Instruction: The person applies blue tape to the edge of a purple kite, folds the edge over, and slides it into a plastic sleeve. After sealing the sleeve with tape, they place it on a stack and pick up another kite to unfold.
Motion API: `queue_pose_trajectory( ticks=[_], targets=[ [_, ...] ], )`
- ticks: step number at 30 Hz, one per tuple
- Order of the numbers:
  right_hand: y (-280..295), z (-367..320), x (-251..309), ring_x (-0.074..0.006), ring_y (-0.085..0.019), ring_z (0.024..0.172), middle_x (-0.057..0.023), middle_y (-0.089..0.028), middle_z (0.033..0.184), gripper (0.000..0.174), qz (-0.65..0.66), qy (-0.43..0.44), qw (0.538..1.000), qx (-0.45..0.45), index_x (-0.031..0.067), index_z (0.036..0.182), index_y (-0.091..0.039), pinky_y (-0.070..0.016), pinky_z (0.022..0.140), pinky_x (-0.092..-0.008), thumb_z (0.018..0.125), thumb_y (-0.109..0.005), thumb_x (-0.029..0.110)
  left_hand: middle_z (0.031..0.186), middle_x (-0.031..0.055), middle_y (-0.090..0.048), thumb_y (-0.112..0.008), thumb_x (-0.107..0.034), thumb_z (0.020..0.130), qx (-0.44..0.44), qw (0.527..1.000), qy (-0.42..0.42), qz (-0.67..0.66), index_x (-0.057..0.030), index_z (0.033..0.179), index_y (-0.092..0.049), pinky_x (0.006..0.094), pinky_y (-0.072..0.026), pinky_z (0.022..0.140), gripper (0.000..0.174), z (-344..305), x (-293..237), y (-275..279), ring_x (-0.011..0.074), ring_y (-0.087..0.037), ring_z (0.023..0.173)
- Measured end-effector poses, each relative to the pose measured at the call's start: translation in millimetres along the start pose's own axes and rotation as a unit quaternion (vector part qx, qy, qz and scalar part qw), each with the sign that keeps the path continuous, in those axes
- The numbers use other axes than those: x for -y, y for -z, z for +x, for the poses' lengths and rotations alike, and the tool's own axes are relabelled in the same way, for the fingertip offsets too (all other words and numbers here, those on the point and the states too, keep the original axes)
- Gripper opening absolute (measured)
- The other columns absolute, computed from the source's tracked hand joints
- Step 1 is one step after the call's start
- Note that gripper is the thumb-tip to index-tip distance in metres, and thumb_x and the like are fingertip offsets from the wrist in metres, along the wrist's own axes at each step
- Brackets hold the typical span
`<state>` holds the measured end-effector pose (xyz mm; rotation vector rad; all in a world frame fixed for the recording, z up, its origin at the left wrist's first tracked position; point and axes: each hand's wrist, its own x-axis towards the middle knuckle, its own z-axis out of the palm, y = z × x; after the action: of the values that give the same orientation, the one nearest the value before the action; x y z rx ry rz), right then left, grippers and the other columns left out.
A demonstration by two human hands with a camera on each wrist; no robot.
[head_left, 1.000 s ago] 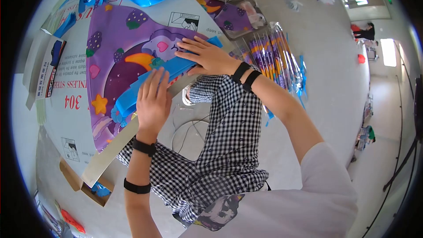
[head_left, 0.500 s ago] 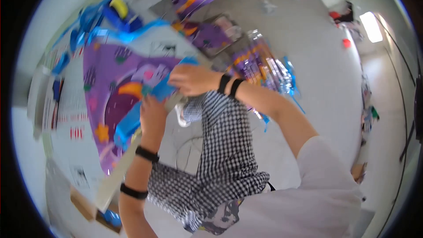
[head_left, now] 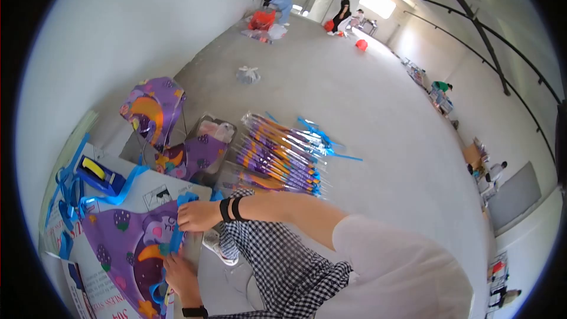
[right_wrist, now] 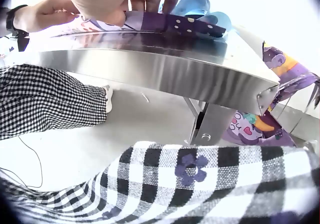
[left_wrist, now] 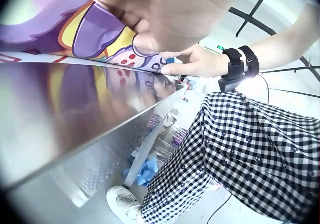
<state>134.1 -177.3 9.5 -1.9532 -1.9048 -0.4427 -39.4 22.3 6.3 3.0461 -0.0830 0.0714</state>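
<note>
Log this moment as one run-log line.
left hand: pinches near edge of purple cartoon-printed kite sheet | right hand: presses bright blue strip onto sheet | surface: shiny metal table

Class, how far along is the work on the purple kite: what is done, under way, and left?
Done: a pile of packed kites lies in clear sleeves on the floor. In hand: the left hand and right hand both touch the blue strip on the purple kite spread on the steel table. Left, probably: fixing that strip and bagging this kite; the tape dispenser sits untouched.
</note>
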Motion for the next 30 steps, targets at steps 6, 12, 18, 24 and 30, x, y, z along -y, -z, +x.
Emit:
queue_pose_trajectory(
  ticks=[6,12,18,24,30],
  targets=[
    [-5,21,39,-0.0244,-0.058,0.082,-0.0057,-0.054,0.079,0.010,0.058,0.008,0.997,0.043,0.0097,0.081,-0.058,-0.0466,0.080,-0.0395,0.081,-0.063,0.018,0.134,0.0181,-0.059,-0.058,-0.012,0.088,-0.011,0.999,0.031,0.005,0.0016,0.122,-0.058,0.0376,-0.0524,0.097,0.036,-65,28,-10,0.0312,-0.058,0.122],
    [32,-4,16,-0.0250,-0.063,0.100,-0.0060,-0.069,0.100,0.023,0.072,-0.024,0.995,0.071,0.0061,0.103,-0.069,-0.0497,0.092,-0.0384,0.081,-0.067,0.010,0.117,0.0139,-0.067,-0.060,-0.013,0.088,-0.111,0.993,-0.022,-0.019,0.0016,0.123,-0.059,0.0372,-0.0535,0.091,0.038,-81,20,25,0.0282,-0.064,0.111],
    [42,-4,14,-0.0234,-0.065,0.095,-0.0054,-0.071,0.103,0.024,0.070,-0.019,0.990,0.120,0.0052,0.107,-0.070,-0.0486,0.092,-0.0366,0.084,-0.066,0.010,0.098,0.0084,-0.069,-0.067,-0.011,0.084,-0.132,0.989,0.006,-0.070,-0.0018,0.113,-0.064,0.0364,-0.0533,0.072,0.031,-103,22,46,0.0235,-0.067,0.089],
    [40,4,1,-0.0269,-0.065,0.088,-0.0083,-0.072,0.094,0.019,0.144,-0.096,0.972,0.159,0.0100,0.110,-0.069,-0.0497,0.084,-0.0380,0.093,-0.062,0.017,0.087,0.0046,-0.068,-0.071,-0.015,0.084,-0.156,0.980,0.058,-0.112,-0.0057,0.104,-0.067,0.0357,-0.0520,0.068,0.022,-103,30,55,0.0234,-0.065,0.078],
    [34,29,-20,-0.0309,-0.064,0.074,-0.0125,-0.070,0.089,0.016,0.253,-0.222,0.907,0.251,0.0102,0.107,-0.063,-0.0489,0.070,-0.0399,0.095,-0.060,0.021,0.087,0.0087,-0.067,-0.068,-0.023,0.089,-0.102,0.946,0.192,-0.240,-0.0083,0.099,-0.069,0.0385,-0.0520,0.067,0.018,-92,46,54,0.0292,-0.066,0.079]
  ],
)
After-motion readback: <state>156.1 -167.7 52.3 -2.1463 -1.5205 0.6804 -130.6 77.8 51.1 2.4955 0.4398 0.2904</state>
